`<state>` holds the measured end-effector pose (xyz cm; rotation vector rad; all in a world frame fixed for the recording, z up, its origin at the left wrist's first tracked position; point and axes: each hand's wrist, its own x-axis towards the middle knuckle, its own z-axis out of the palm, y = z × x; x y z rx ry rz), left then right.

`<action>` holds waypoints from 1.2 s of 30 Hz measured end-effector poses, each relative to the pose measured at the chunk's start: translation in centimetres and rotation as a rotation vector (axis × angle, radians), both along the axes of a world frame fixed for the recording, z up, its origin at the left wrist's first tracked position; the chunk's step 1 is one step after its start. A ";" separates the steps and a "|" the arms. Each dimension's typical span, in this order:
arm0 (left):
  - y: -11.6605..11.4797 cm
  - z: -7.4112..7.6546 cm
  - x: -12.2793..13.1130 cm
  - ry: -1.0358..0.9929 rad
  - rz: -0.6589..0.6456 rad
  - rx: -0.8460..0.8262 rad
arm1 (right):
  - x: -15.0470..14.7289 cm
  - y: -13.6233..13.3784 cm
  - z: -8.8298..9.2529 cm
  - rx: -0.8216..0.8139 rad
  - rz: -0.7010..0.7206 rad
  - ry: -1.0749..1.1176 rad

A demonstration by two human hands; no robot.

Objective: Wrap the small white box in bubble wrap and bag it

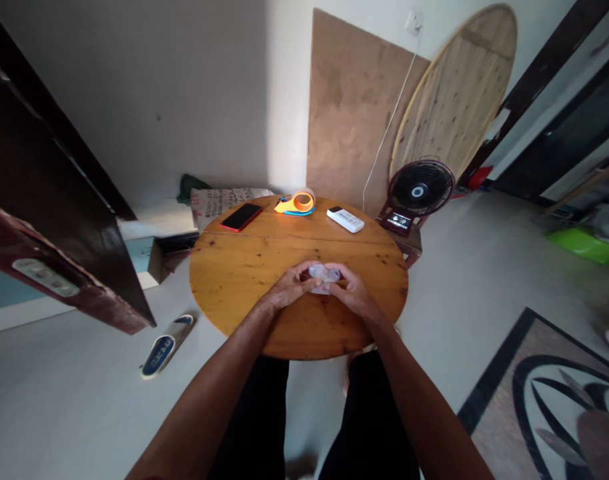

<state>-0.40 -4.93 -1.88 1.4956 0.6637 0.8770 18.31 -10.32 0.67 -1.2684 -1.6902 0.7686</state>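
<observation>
Over the middle of the round wooden table point(234, 280), a small, pale, see-through item point(325, 273) is held between both hands. My left hand point(295, 285) grips its left side, with the thumb across the near face. On the other side, my right hand point(351, 288) pinches it with thumb and fingers. The item looks like clear plastic, but its exact shape is partly covered by the fingers. Both hands are close together, low over the wood.
Along the table's far side lie a red-edged phone point(241, 217), an orange and blue tape dispenser point(297, 203) and a white remote-like device point(345, 219). A black fan point(420, 189) stands beyond the right edge. A slipper point(167, 347) is on the floor at left.
</observation>
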 end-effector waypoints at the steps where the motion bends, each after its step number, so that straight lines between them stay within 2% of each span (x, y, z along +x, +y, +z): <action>1: 0.0 0.0 0.1 -0.013 -0.001 -0.001 | -0.1 0.2 -0.2 -0.012 0.002 0.025; 4: 0.0 0.3 0.4 -0.018 0.023 0.011 | -0.1 0.9 -0.6 -0.035 0.019 0.086; 10: 0.1 0.8 0.9 0.032 0.087 0.031 | 0.1 1.8 -1.2 0.020 0.060 0.091; 16: 0.4 1.0 1.2 0.081 0.147 0.057 | -0.2 2.0 -1.8 0.064 0.005 0.009; 20: 0.3 1.1 1.6 0.148 0.216 0.125 | -0.4 2.3 -1.3 0.101 -0.033 -0.045; 24: 0.3 1.0 1.5 0.197 0.352 0.134 | -0.1 3.4 -0.3 0.003 0.012 -0.099; 27: 0.5 0.5 1.3 0.189 0.435 0.116 | 0.2 4.5 -0.3 -0.033 0.001 -0.109; 31: 1.0 -0.3 1.3 0.136 0.435 0.191 | 0.4 5.5 -1.1 -0.012 -0.022 -0.106; 36: 0.9 -0.6 1.7 0.148 0.395 0.297 | 0.3 5.4 -1.4 0.006 -0.039 -0.125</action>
